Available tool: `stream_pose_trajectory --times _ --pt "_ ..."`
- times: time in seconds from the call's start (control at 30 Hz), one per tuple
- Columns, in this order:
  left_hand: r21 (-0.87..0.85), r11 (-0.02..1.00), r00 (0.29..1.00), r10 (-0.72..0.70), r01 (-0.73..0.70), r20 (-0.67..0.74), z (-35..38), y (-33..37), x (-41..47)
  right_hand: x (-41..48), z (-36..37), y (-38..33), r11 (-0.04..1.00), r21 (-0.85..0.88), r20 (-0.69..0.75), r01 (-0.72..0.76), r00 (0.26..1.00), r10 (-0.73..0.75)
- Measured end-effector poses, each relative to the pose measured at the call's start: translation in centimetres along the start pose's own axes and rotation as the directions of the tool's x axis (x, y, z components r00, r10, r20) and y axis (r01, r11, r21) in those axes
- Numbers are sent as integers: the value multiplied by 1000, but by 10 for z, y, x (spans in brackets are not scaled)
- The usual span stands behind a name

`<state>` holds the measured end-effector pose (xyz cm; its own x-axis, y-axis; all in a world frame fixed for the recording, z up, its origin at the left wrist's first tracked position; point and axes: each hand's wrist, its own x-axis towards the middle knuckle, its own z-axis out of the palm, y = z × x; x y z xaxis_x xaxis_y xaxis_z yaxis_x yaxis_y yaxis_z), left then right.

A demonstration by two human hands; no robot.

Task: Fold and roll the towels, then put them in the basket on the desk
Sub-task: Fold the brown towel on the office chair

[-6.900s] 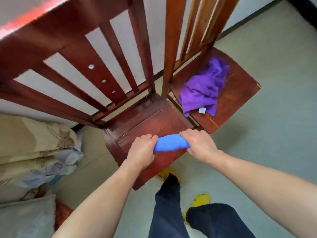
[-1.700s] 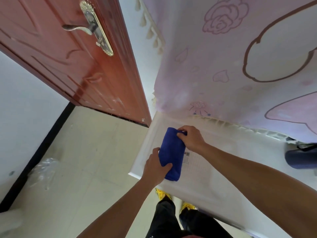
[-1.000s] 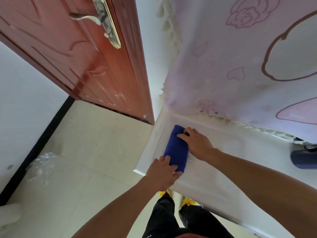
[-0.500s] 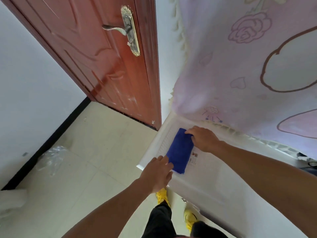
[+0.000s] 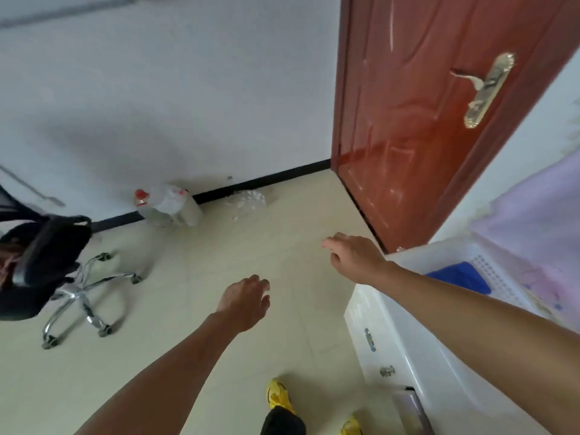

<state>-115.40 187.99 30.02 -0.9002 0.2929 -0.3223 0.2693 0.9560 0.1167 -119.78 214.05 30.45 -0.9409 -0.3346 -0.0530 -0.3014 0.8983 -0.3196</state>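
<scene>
Our view has swung away from the desk [image 5: 408, 350], and both hands have let go: left hand [image 5: 246, 304] and right hand [image 5: 354, 257] hang empty over the floor (fingers loose). The blue towel [image 5: 461, 276] lies in the white basket [image 5: 499, 271].

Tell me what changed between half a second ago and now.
Both hands let go of the blue towel: the left hand and right hand now hang empty over the floor, drawn leftward away from the desk. The towel stays lying in the white basket.
</scene>
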Motion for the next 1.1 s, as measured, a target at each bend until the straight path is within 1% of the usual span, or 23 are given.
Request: stream_pose_trajectory --times 0.07,0.13,0.2,0.3,0.33,0.47,0.5,0.6,0.7,0.8,0.83,0.93,0.97,1.0,1.07,1.1 --pt "-22 993 993 -112 112 -26 0 -37 -29 22 8 -43 996 -45 67 83 995 -80" --pt "-58 968 968 -247 244 -47 1 -83 -68 48 23 -99 976 -83 135 202 972 -190" --pt "-84 928 928 -368 362 -63 4 -131 -108 73 37 -159 940 -108 181 323 936 -301" --pt "-104 859 859 -508 501 -61 13 -203 -171 110 66 -251 870 -151 239 470 871 -429" --pt "-92 851 851 -523 517 -54 14 -217 -182 118 71 -270 851 -171 251 496 857 -449" --pt "-22 797 797 -604 604 -22 16 -304 -252 152 109 -387 760 -216 270 613 786 -557" --pt "-24 772 772 -635 635 -20 15 -330 -274 160 120 -424 731 -212 268 649 758 -595" --pt "-45 717 716 -697 696 -32 8 -391 -315 177 137 -508 659 -198 262 726 687 -678" --pt "-82 667 666 -745 740 -46 2 -434 -334 193 149 -565 591 -191 252 784 621 -742" --pt "-139 624 625 -779 769 -43 4 -481 -338 224 164 -614 529 -200 279 824 566 -776" --pt "-153 626 629 -776 764 -35 4 -488 -335 231 166 -622 519 -204 292 830 558 -777" --pt "-166 622 631 -776 765 -2 9 -540 -325 277 192 -663 494 -205 328 845 535 -778" --pt "-159 621 630 -776 768 12 9 -549 -321 287 198 -668 502 -202 338 841 541 -770" --pt "-156 612 620 -784 776 9 8 -580 -315 316 213 -689 499 -193 343 845 534 -772" --pt "-158 598 607 -795 786 12 4 -601 -312 339 221 -704 513 -191 364 837 546 -754" --pt "-195 569 583 -813 799 16 1 -626 -308 364 231 -722 521 -185 375 833 550 -747"
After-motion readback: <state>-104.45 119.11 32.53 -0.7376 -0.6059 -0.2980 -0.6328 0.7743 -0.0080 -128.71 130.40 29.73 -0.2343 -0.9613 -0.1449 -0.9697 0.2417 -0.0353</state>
